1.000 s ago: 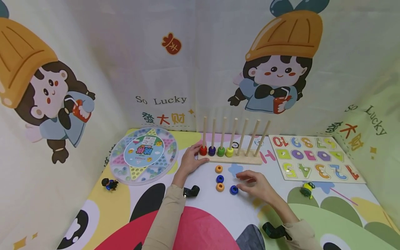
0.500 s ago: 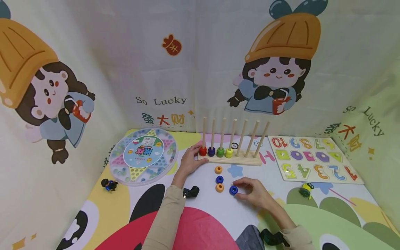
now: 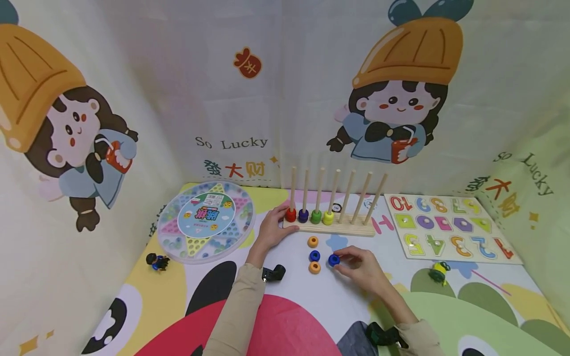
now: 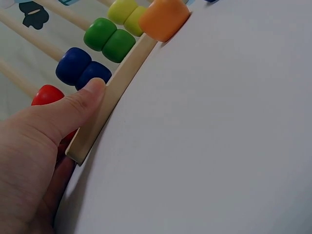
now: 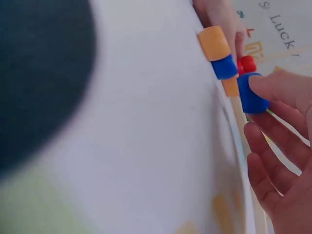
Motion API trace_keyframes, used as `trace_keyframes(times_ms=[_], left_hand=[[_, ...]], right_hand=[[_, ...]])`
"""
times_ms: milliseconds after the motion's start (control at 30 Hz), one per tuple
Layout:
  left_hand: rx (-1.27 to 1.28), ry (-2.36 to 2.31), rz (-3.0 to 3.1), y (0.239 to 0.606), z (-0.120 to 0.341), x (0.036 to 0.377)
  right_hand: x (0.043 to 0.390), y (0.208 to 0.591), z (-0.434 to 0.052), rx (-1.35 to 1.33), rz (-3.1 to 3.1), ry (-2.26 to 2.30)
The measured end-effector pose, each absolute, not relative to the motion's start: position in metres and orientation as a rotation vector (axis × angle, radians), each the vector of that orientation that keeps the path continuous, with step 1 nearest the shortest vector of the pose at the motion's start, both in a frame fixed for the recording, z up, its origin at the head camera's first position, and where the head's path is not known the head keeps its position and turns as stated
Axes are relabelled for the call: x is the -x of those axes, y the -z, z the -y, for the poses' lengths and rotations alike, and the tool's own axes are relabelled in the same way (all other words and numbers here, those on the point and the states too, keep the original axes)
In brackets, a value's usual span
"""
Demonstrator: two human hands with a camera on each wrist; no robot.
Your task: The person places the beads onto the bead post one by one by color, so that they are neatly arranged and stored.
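Blue ring (image 3: 333, 260), pinched between the thumb and fingers of the right hand (image 3: 362, 269) and at or just above the mat; whether it still touches the mat cannot be told. Just to that hand's left lie three loose rings in a short column: an orange ring (image 3: 313, 242) farthest, a second blue ring (image 3: 314, 255) in the middle, another orange ring (image 3: 314, 267) nearest. Beyond the hand stands the wooden peg rack (image 3: 331, 225). The left hand (image 3: 270, 230) grips the rack's left end, thumb (image 4: 78, 105) pressed on the base beside the red bead (image 4: 48, 94). Four left pegs carry red, dark blue, green and yellow rings; three right pegs stand bare. The step in hand appears to be the pick-up of a ring. The next move would call for raising it above a peg tip, hole centred, while the rack is steadied.
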State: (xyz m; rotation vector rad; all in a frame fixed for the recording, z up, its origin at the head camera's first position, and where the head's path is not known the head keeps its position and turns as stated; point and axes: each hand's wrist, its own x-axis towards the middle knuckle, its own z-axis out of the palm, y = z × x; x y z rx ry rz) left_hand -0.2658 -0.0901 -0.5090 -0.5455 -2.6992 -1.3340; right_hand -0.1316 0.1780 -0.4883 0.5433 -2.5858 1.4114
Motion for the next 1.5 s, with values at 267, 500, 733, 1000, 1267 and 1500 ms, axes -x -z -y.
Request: trace_keyframes(times_ms=[267,500,733,1000,1267,1500], left_hand=[[0.523,1.331,2.708,0.509,0.089,0.266],[0.527,1.328,2.719,0.51,0.089,0.266],[0.532,1.345,2.704,0.509,0.09,0.266],[0.549,1.324,2.706,0.51,0.09,0.266],[0.547,1.322,2.714,0.511,0.09,0.267],[0.546,1.312,2.707,0.511,0.09,0.267]], right_hand=[[0.143,0.45,-0.178,-0.426,2.449,-1.45],[0.143,0.402,-0.175,-0.397,2.455,-1.406],[0.151,0.378,-0.177,-0.413,2.418,-1.359],[0.16,0.343,-0.18,-0.425,2.339,-1.357],[0.183,0.332,-0.189,-0.442,2.295,-1.358],[0.196,0.32,-0.187,-0.352,2.235,-1.309]])
